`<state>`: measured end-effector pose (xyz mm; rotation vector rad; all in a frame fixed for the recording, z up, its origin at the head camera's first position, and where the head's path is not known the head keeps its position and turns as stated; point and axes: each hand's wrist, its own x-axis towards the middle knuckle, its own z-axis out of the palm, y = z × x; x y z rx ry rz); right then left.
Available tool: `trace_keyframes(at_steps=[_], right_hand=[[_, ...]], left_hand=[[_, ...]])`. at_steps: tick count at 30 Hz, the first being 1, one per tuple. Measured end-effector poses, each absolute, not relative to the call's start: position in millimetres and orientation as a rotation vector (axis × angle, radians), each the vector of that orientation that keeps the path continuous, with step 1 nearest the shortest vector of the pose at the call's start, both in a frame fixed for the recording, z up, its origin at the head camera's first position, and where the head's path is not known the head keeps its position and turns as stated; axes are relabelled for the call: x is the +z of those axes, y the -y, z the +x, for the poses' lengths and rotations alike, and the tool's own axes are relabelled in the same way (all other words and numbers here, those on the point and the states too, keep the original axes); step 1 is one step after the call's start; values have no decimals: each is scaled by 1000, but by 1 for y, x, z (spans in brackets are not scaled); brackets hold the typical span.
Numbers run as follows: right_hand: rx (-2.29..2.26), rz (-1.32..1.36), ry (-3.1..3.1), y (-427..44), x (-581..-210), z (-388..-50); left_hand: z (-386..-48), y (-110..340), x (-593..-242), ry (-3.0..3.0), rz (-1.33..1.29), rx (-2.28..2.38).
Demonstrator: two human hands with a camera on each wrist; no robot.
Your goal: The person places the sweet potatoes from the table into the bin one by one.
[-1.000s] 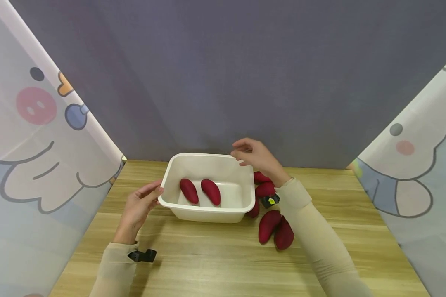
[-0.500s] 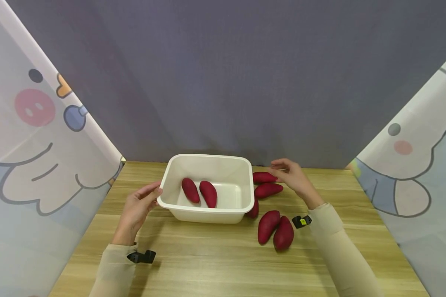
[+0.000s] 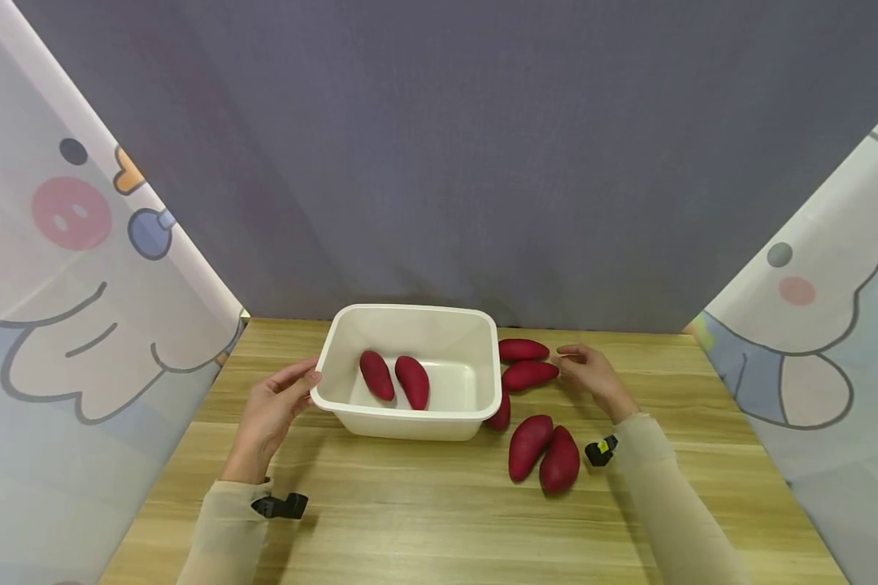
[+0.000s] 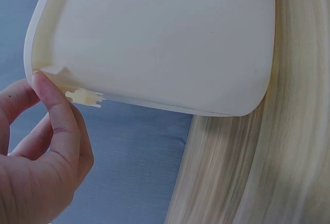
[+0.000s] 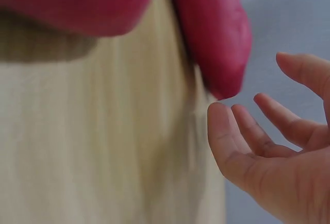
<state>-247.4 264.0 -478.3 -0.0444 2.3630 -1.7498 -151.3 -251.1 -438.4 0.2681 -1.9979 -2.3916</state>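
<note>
A white rectangular plastic tub (image 3: 410, 426) stands on the table with two dark red sweet potatoes, one on the left (image 3: 376, 375) and one nearer its middle (image 3: 413, 382). My left hand (image 3: 269, 410) pinches the tub's left rim between thumb and fingers, which the left wrist view shows close up. Right of the tub, my right hand (image 3: 594, 380) hovers low with parted fingers and holds nothing. Its fingertips are just short of the ends of a back sweet potato (image 3: 523, 349) and the one in front of it (image 3: 530, 374). The right wrist view shows the same gap.
Another sweet potato (image 3: 499, 414) lies partly hidden against the tub's right side. Nearer the front, two more, a left one (image 3: 530, 447) and a right one (image 3: 559, 461), lie side by side. A grey curtain (image 3: 439, 162) hangs behind the wooden table (image 3: 410, 512).
My right hand has moved from above the tub's right rim out to the right, then lower, beside the sweet potatoes. The left hand has stayed on the rim.
</note>
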Motion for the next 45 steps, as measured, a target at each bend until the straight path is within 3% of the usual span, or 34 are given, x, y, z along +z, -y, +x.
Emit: trace_keyframes(at_steps=[26, 45], right_hand=[[-1836, 86, -1989, -272, -498, -246], [-1944, 45, -1983, -274, -474, -241]], left_hand=[[-150, 251, -440, 2007, 241, -2394], [-151, 253, -440, 1982, 242, -2413]])
